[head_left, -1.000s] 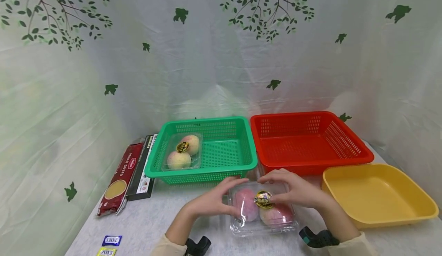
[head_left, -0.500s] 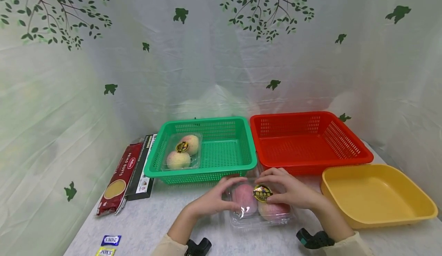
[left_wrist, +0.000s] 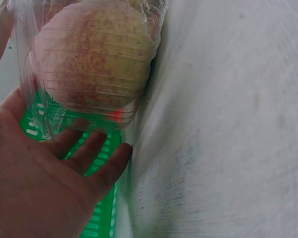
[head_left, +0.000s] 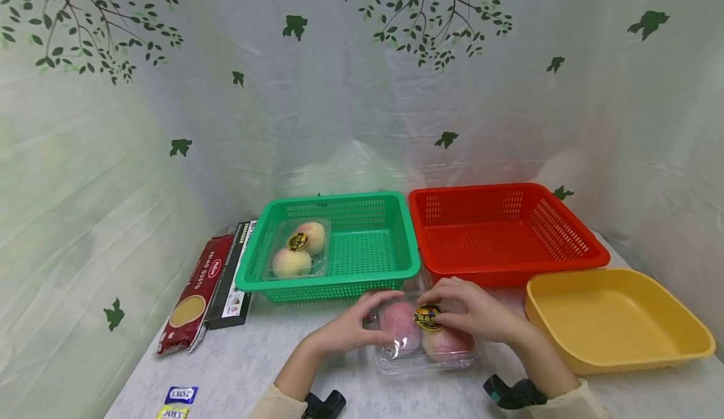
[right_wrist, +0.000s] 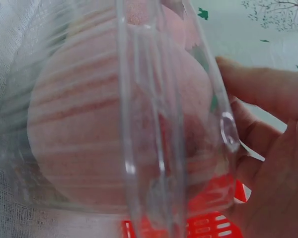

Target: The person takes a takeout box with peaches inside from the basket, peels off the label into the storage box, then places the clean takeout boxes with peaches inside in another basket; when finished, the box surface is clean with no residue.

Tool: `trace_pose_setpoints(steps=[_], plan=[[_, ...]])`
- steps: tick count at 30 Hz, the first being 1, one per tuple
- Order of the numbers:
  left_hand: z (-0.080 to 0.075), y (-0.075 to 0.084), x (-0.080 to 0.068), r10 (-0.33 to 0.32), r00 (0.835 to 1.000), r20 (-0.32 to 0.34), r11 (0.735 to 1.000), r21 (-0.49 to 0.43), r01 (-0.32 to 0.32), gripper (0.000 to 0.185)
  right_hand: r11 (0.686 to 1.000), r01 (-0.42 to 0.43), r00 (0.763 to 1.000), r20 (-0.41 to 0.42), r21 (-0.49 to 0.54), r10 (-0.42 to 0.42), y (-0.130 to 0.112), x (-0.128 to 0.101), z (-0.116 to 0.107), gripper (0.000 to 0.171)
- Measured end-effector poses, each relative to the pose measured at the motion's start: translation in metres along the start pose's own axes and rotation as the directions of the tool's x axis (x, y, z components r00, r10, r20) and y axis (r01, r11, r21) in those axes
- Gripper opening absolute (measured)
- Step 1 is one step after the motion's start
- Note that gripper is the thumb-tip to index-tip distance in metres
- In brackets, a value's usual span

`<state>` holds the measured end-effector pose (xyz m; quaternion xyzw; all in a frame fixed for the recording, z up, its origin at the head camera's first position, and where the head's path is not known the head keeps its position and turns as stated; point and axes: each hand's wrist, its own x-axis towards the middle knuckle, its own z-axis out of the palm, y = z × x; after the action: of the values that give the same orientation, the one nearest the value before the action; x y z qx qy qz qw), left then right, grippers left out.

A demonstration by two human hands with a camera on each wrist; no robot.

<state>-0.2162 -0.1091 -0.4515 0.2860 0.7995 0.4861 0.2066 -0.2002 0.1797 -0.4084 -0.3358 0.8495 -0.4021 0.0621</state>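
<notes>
A clear plastic clamshell box of peaches (head_left: 408, 364) is between my two hands at the front middle. Inside it are two pink peaches (head_left: 398, 326), and a black-and-gold sticker (head_left: 427, 317) is on the lid. My left hand (head_left: 347, 330) grips the box's left side, thumb near, fingers at the far edge. From the right, my right hand (head_left: 481, 313) holds it, thumb by the sticker and fingers along the far side. Close up in the left wrist view, one peach (left_wrist: 94, 57) shows through the ribbed plastic beside the fingers. The right wrist view has the box's rim (right_wrist: 126, 119) upfront.
Behind stands a green basket (head_left: 367, 281) containing another box of peaches (head_left: 293, 262). A red basket (head_left: 509, 274) is right of it, with a yellow tub (head_left: 616, 365) in front. At left lie a red packet (head_left: 198, 293), a black box (head_left: 232, 290) and small sachets (head_left: 181, 395).
The box of peaches has shifted slightly away from me, its near edge now higher in the head view. Both hands have kept hold of it and moved only a little.
</notes>
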Motion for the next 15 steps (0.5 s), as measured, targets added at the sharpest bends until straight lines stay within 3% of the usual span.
trace_pose_setpoints(steps=[15], plan=[[0.0000, 0.0002, -0.0003, 0.008, 1.000, -0.001, 1.000, 0.003, -0.008, 0.069, 1.000, 0.021, 0.996, -0.088, -0.014, -0.022, -0.0090, 0.0028, 0.0056, 0.025]])
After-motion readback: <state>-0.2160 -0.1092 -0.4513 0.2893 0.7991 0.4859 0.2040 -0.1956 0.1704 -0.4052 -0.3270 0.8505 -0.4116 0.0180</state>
